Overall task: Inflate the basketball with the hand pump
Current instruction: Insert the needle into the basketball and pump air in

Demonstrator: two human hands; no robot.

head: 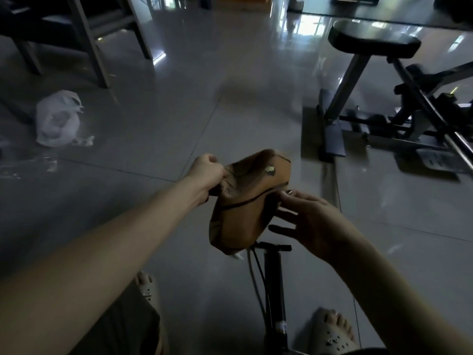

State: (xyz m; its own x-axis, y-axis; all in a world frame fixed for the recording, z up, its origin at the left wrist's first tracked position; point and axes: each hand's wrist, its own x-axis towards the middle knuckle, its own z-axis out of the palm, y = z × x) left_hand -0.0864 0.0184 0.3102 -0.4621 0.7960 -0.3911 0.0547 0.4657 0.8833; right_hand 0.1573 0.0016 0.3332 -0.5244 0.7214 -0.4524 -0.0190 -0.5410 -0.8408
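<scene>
– Basketball, where is it?
– Mid-frame, flat and crumpled, held above the floor. The left hand, at its 10 o'clock, pinches the edge with curled fingers.
– And the right hand?
– At 4 o'clock, fingers spread straight, tips seemingly touching the ball. The hand pump stands at 6 o'clock.

left hand: centre frame, arm extended, pinches limp orange-brown deflated basketball | right hand: right of centre, fingers spread straight, just beside it
</scene>
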